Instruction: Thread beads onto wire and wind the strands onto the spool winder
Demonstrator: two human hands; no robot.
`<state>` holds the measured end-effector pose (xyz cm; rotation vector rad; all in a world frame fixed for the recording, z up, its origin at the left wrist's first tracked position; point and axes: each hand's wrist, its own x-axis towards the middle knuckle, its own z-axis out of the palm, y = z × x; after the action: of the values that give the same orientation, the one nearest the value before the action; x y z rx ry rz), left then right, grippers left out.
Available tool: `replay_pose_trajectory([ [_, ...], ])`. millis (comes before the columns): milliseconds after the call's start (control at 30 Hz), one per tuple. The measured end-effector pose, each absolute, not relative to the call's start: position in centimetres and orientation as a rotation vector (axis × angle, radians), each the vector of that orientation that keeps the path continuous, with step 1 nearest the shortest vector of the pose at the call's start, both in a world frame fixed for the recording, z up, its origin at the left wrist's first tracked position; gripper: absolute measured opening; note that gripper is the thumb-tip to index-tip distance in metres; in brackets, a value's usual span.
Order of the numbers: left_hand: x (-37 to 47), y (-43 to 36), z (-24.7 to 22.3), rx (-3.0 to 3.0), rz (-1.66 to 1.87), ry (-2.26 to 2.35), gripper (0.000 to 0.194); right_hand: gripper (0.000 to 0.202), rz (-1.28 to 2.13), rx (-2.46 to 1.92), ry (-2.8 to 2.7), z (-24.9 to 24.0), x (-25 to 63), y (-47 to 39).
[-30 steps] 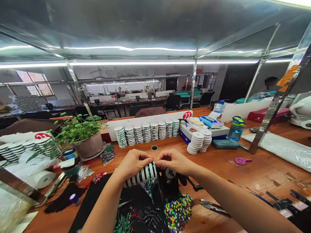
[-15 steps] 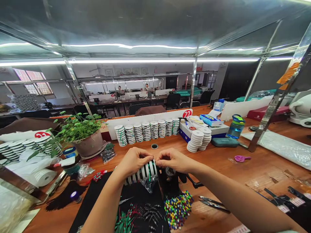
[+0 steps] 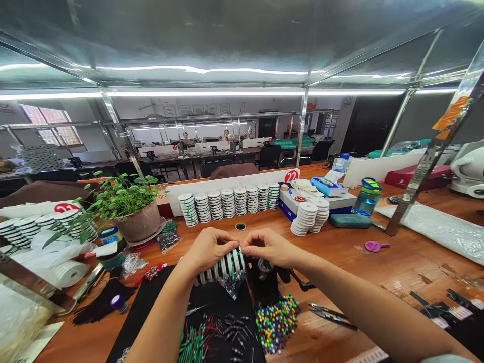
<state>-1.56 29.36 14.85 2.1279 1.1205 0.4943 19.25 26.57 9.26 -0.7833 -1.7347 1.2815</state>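
Observation:
Above a row of white spools (image 3: 229,264), my left hand (image 3: 215,247) is closed, thumb and index finger pinched together. Facing it, my right hand (image 3: 268,247) also pinches close to the spools' right end. Whatever lies between the fingertips is too small to make out. A dark hand-cranked device (image 3: 264,282) stands below my right hand. Clear plastic (image 3: 232,286) hangs in front of the spools. On the black mat (image 3: 151,312) lie green tubes with red threads (image 3: 196,343) and black parts (image 3: 235,330).
Colourful beads (image 3: 278,322) and pliers (image 3: 331,316) lie right of the mat. Stacked spools (image 3: 240,200) line the white divider (image 3: 212,185). A potted plant (image 3: 138,224) stands left, a water bottle (image 3: 366,199) right. A metal post (image 3: 416,174) rises at the right.
Both hands stay almost in place, still pinching near the spools, with only slight finger shifts. The view has moved very slightly.

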Motion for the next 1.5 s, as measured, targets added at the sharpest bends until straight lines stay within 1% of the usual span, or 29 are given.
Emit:
replay_pose_trajectory([
  [333, -1.3, 29.3, 14.8, 2.137, 0.516, 1.075, 0.027, 0.029, 1.290, -0.818, -1.962, 10.9, 19.6, 26.9],
  [567, -1.6, 29.5, 14.3, 2.139, 0.522, 1.066, 0.026, 0.021, 1.103, -0.883, -2.057, 11.4, 19.4, 26.0],
  [733, -1.6, 29.4, 14.4, 2.130, 0.518, 1.064, 0.025, 0.017, 1.042, -0.876, -2.157, 11.9, 19.6, 25.8],
  [833, -1.5, 29.3, 14.5, 2.127, 0.514, 1.070, 0.025, 0.014, 0.900, -0.897, -2.199, 12.1, 19.5, 25.3],
  [1033, -1.5, 29.4, 14.5, 2.154, 0.513, 1.060, 0.024, 0.010, 0.462, -0.975, -2.260, 11.4, 18.7, 23.7],
  [1100, -1.5, 29.5, 14.4, 2.149, 0.519, 1.061, 0.025, 0.008, 0.380, -0.983, -2.274, 11.2, 18.6, 23.4],
  [1167, -1.4, 29.5, 14.4, 2.149, 0.515, 1.059, 0.026, 0.007, 0.429, -0.968, -2.261, 11.2, 18.7, 23.5],
  [1367, -1.2, 29.3, 14.7, 2.116, 0.514, 1.044, 0.024, 0.010, 0.812, -0.876, -2.187, 11.9, 19.5, 25.0],
  [1500, -1.3, 29.3, 14.7, 2.140, 0.526, 1.049, 0.026, 0.011, 0.917, -0.902, -2.158, 11.7, 19.6, 25.8],
])
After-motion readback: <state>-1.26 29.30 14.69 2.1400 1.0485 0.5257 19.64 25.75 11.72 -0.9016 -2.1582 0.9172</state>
